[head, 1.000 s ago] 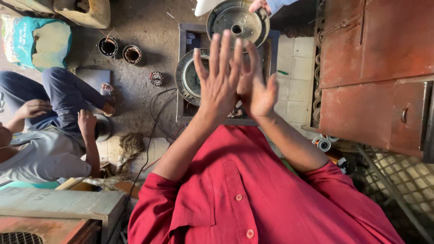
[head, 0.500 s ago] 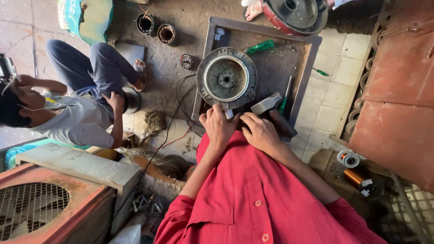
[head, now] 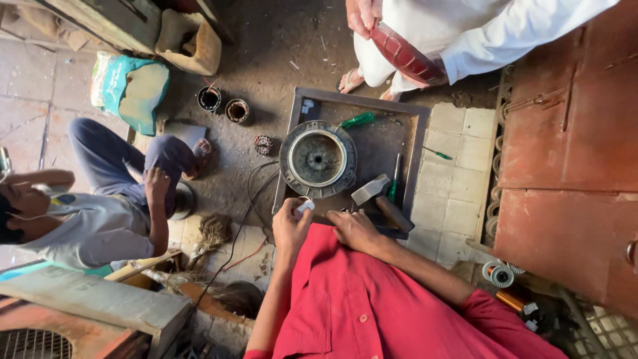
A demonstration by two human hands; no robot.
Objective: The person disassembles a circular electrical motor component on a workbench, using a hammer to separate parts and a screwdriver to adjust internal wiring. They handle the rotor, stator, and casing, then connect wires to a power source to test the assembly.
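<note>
White object: small pale piece (head: 305,207) pinched in the fingers of the left hand (head: 290,226), held at the near edge of the tray, just below the round housing
Left hand: fingers closed narrow on the white piece, sleeve red
Right hand: right hand (head: 355,229) lies flat, knuckles up, at the tray's near edge, just beside the hammer; whether its fingers hold anything cannot be told
Round housing: grey metal motor housing (head: 318,159), open face up, sitting in the tray's left half
Tray: shallow dark metal tray (head: 412,143) on the floor
Hammer: steel-headed hammer (head: 380,198) with dark handle, lying at the tray's near right corner
Screwdrivers: green-handled screwdriver (head: 357,120) beside the housing's upper right; a second one (head: 394,179) lies next to the hammer
Floor, left: two dark round cans (head: 222,104) stand side by side
Seated person: grey-shirted person (head: 93,213) sits well left of the tray
Standing person: person in white (head: 478,33) stands beyond the tray, holding a dark red part (head: 404,55)
</note>
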